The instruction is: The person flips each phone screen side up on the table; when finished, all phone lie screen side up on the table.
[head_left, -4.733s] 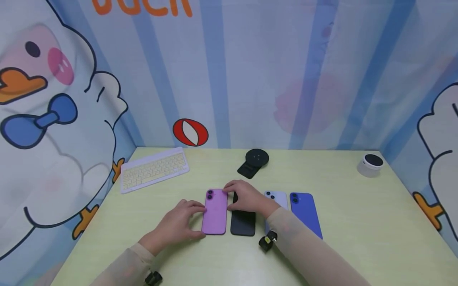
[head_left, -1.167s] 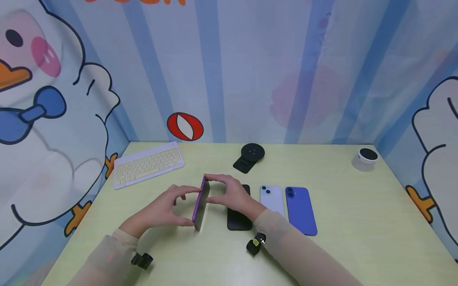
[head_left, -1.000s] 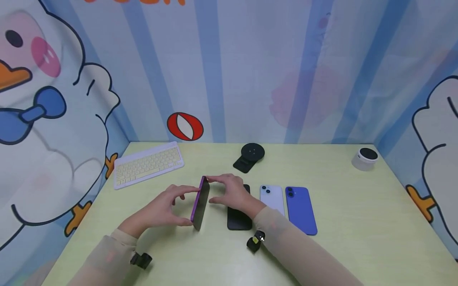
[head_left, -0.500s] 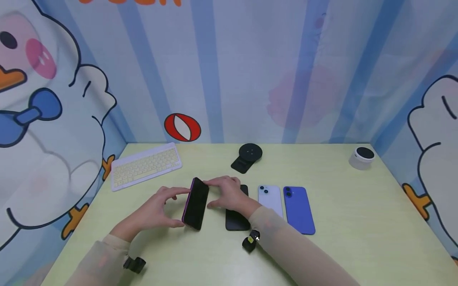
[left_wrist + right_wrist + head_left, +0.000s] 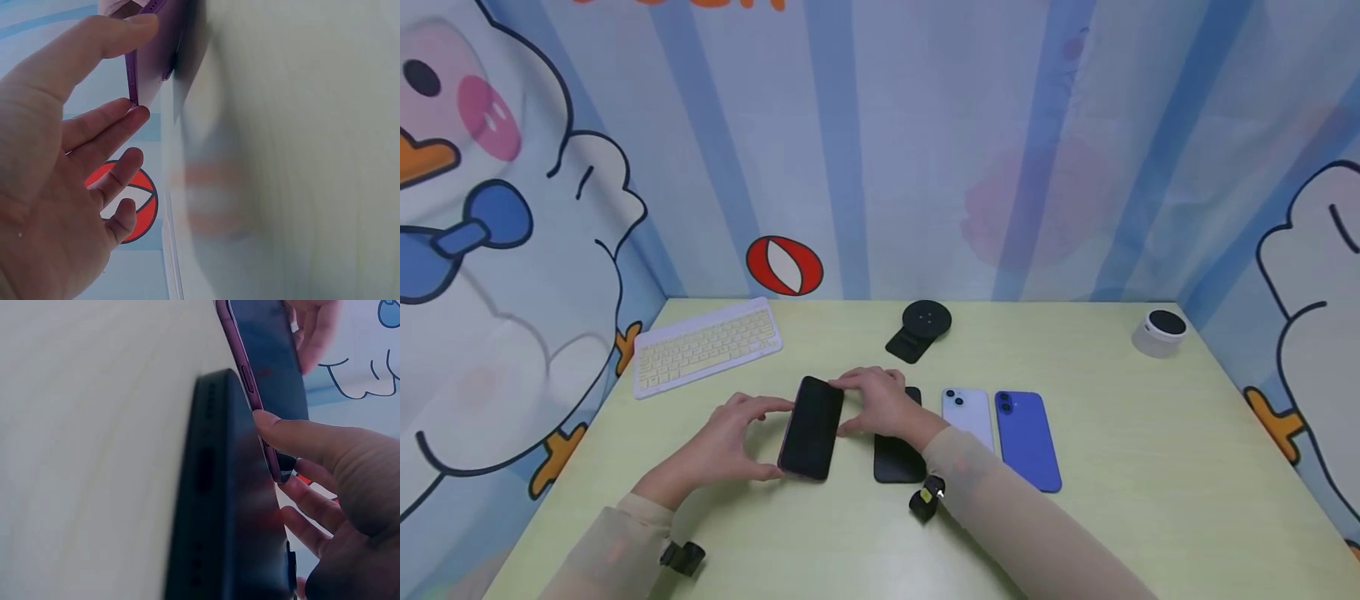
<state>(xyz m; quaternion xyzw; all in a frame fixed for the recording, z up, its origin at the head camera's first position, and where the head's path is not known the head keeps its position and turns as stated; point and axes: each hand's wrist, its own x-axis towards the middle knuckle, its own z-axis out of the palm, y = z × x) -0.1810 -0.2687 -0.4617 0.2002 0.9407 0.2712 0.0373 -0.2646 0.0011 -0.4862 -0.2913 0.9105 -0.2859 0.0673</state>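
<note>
Both hands are on the purple-edged phone (image 5: 812,429), dark screen facing up, in front of the person and towards the left half of the worktop (image 5: 1150,433). The left hand (image 5: 718,442) has it by the edges: thumb down at the near left corner, fingertips further up that long side, the lower fingers spread loose. Over on the other side, the right hand (image 5: 887,408) grips too, index finger at the far right corner, thumb against the long edge by the buttons. And the phone is tilted here: the left wrist view catches its purple back, with that left edge raised off the surface.

Just right of it lies the black phone (image 5: 898,460), its upper part covered by the right hand reaching across. Next along, the pale blue phone (image 5: 968,417), back up, its lower part behind the right sleeve (image 5: 1037,521), and beside that the deep blue phone (image 5: 1028,442), cameras showing.

Up at the back left, the keyboard (image 5: 707,347) sits at an angle; a black stand (image 5: 927,320) with a round head lies centre back; a white cylinder (image 5: 1159,335), black-topped, holds the far right corner.
</note>
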